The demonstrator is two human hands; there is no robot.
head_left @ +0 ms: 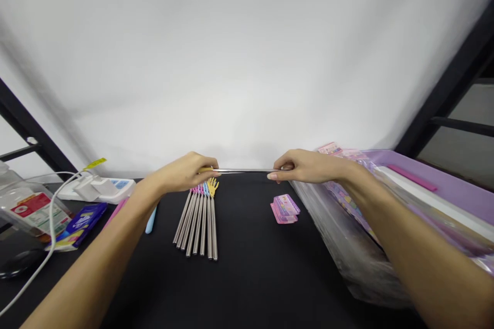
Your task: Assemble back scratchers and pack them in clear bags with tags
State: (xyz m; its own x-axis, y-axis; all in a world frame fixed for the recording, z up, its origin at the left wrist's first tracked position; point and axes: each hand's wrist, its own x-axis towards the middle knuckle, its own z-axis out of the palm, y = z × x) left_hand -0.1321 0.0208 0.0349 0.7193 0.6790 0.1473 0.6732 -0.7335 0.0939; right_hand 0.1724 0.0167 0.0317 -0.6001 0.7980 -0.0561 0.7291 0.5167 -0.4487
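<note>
A thin metal rod point(247, 170) is stretched level between my two hands, above the far part of the black table point(247, 277). My left hand point(189, 170) pinches its yellow end. The fingers of my right hand point(297, 165) are closed on the other end. Below my left hand lies a fanned row of metal rods point(196, 223) with pink, blue and yellow hand-shaped tips. A small stack of pink and purple cards point(285, 208) rests on the table below my right hand.
At the left are a white power strip point(125, 191) with a cable, a blue snack packet point(87, 218), a plastic container point(33, 211) and a light blue handle point(151, 222). A purple bin point(389, 157) and clear plastic bags point(343, 252) occupy the right. A white wall stands behind.
</note>
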